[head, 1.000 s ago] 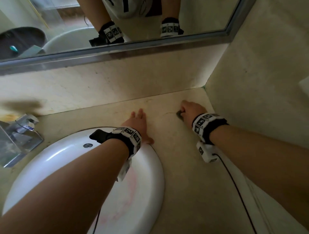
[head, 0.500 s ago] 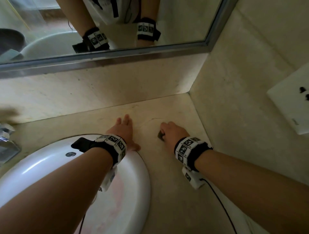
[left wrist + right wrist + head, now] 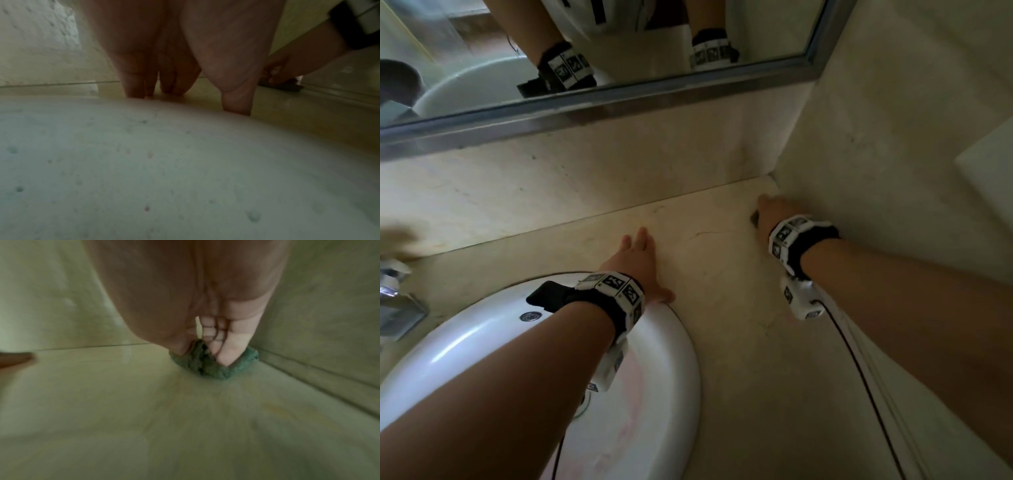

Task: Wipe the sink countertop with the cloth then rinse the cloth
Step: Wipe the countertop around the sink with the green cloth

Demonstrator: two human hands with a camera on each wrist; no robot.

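Note:
My right hand (image 3: 770, 212) grips a small bunched grey-green cloth (image 3: 213, 366) and presses it onto the beige stone countertop (image 3: 739, 342) near the back right corner, close to the side wall. Only a dark sliver of the cloth (image 3: 754, 218) shows in the head view; the cloth (image 3: 283, 85) appears dark in the left wrist view. My left hand (image 3: 637, 260) lies flat with straight fingers on the countertop at the rim of the white round sink (image 3: 664, 359). The left fingers (image 3: 135, 87) rest just past the sink rim (image 3: 164, 146).
A chrome faucet (image 3: 393, 305) stands at the left edge behind the sink. A framed mirror (image 3: 619, 99) runs along the back wall. The side wall (image 3: 893, 171) rises right beside the cloth, with a white wall plate (image 3: 989, 171) on it.
My right hand has slid the cloth away from me and to the right, toward the back corner by the side wall. The left hand has stayed flat at the sink rim.

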